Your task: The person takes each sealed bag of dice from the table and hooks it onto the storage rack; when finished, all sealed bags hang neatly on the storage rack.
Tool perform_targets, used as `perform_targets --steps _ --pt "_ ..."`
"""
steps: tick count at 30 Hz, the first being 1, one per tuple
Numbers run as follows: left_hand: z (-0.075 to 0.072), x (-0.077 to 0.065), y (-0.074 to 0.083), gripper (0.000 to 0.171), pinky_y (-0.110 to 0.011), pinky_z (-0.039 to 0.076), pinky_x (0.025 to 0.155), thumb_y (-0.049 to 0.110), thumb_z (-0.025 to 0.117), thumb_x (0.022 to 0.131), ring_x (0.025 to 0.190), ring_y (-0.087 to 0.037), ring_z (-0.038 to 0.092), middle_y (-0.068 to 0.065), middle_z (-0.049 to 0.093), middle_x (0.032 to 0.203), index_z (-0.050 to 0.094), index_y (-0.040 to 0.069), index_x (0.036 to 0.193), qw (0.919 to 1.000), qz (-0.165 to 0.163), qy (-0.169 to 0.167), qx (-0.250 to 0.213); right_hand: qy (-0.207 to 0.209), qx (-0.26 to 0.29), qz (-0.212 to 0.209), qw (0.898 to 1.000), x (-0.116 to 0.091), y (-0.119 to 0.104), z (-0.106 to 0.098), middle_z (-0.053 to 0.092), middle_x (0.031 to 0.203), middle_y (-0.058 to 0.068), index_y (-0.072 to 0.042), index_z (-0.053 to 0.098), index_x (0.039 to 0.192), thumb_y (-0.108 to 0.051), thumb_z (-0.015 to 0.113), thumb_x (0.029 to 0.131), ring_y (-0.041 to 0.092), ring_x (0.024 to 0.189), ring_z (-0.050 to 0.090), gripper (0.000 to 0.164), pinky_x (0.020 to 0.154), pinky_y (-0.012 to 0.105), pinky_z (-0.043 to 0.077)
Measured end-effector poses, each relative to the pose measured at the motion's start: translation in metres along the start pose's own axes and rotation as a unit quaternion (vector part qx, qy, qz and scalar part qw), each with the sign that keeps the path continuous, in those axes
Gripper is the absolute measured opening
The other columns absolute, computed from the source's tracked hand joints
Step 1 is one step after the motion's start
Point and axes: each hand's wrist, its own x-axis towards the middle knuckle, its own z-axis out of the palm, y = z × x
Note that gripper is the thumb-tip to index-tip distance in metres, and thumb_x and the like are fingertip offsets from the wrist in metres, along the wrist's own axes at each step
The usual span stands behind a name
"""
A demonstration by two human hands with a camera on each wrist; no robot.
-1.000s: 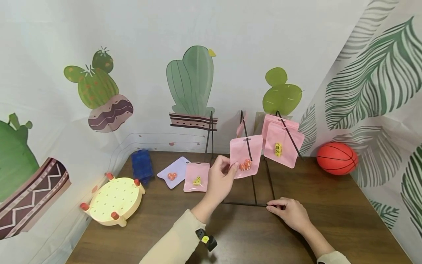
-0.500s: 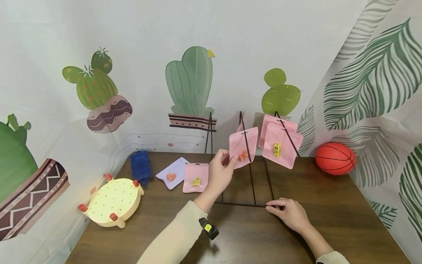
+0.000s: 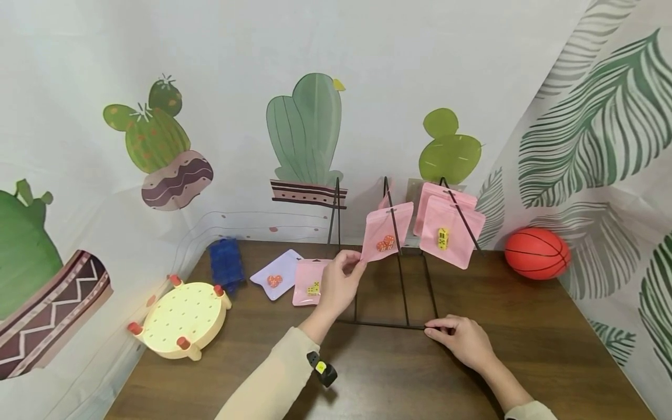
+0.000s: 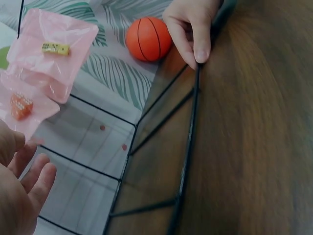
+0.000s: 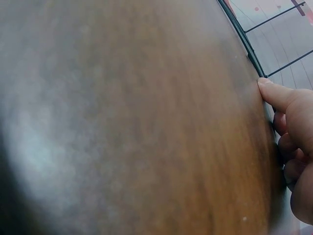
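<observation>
A black wire rack stands on the table, its hooks leaning toward me. On its middle hook hangs a pink pouch with orange dice, turned at an angle. My left hand pinches that pouch's lower left corner between thumb and index finger; the other fingers are spread in the left wrist view. My right hand pinches the front right corner of the rack's base wire, also seen in the right wrist view. More pink pouches hang on the right hook, the front one with yellow dice. The left hook carries nothing.
Left of the rack lie a pink pouch with yellow dice, partly behind my left hand, and a lilac pouch with orange dice. Farther left are a blue case and a cream pegged disc. A red ball sits at right.
The pouch with orange dice has swung up and turned on the middle hook. My left hand has shifted from its face to its lower left corner. The right hand stays put.
</observation>
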Motion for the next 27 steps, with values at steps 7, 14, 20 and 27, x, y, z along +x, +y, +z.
perform_targets --steps 7,14,20,27 --pt "-0.018 -0.009 -0.017 0.015 -0.043 0.057 0.08 0.019 0.073 0.099 0.087 -0.016 0.07 -0.001 0.075 0.1 0.073 0.007 0.107 0.9996 -0.01 0.005 0.025 0.002 -0.007 0.0 1.0 0.0 -0.002 -0.001 0.056 0.072 -0.021 -0.037 0.081 0.095 -0.038 0.085 0.086 0.0 0.064 0.05 0.011 0.055 0.027 0.038" --pt "-0.04 -0.018 -0.037 0.018 -0.036 0.059 0.077 0.019 0.074 0.097 0.086 -0.017 0.073 -0.001 0.076 0.102 0.073 0.007 0.111 0.9954 -0.063 0.014 0.071 0.004 -0.007 0.001 1.0 -0.001 -0.004 -0.002 0.055 0.071 -0.02 -0.037 0.081 0.096 -0.039 0.085 0.086 0.001 0.063 0.049 0.011 0.053 0.027 0.036" --pt "-0.058 -0.022 -0.054 0.026 -0.044 0.056 0.077 0.023 0.078 0.093 0.087 -0.021 0.073 -0.004 0.075 0.107 0.071 0.007 0.112 0.9846 -0.073 0.033 0.156 0.004 -0.008 0.004 1.0 -0.001 -0.004 -0.003 0.054 0.07 -0.02 -0.037 0.081 0.096 -0.041 0.084 0.086 0.001 0.063 0.048 0.011 0.053 0.027 0.036" --pt "-0.076 -0.025 -0.062 0.046 -0.052 0.05 0.087 0.034 0.08 0.089 0.103 -0.038 0.066 -0.019 0.067 0.115 0.066 0.004 0.121 0.9645 -0.097 0.04 0.242 0.004 -0.007 0.004 1.0 -0.001 -0.004 -0.002 0.053 0.069 -0.02 -0.038 0.081 0.095 -0.041 0.085 0.086 0.001 0.063 0.049 0.011 0.053 0.027 0.036"
